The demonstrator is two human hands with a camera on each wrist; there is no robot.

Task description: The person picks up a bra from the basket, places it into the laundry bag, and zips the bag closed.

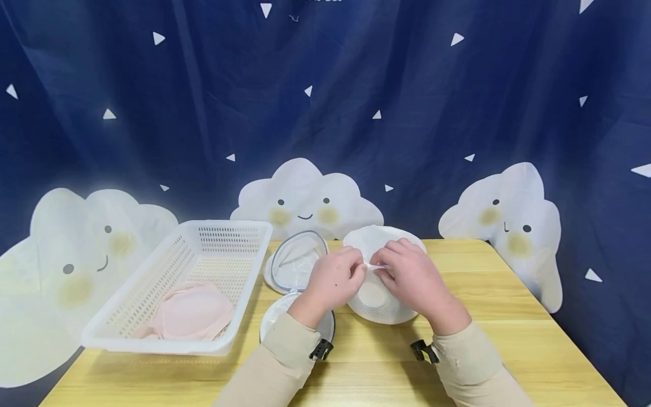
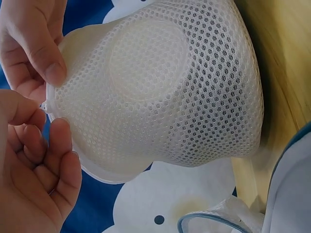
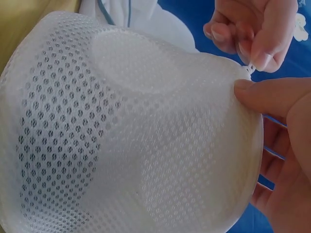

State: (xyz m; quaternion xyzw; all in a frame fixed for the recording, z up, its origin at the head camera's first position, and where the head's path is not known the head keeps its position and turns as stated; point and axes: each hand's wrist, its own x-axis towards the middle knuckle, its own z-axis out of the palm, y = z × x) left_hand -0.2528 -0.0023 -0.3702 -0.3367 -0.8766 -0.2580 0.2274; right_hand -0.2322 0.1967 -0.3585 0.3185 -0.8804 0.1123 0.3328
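A white mesh laundry bag [image 1: 373, 311] stands over the table in front of both hands, its honeycomb netting and a rounder patch plain in the left wrist view. At its rim my left hand [image 1: 330, 282] pinches a small zipper pull [image 3: 250, 68] between thumb and forefinger. Close beside it, my right hand [image 1: 414, 277] grips the zipped edge, thumb on the near face and the other fingers behind. Whether anything lies inside the bag [image 2: 209, 82] cannot be told.
On the left, a white plastic basket [image 1: 152, 347] holds a pink cupped garment [image 1: 193, 314]. Between basket and hands lie a pouch with dark blue-grey trim [image 1: 300, 260] and a round trimmed pouch [image 1: 326, 327], partly behind the left wrist. A patterned blue curtain [image 1: 325, 124] hangs behind the wooden table [image 1: 508, 328].
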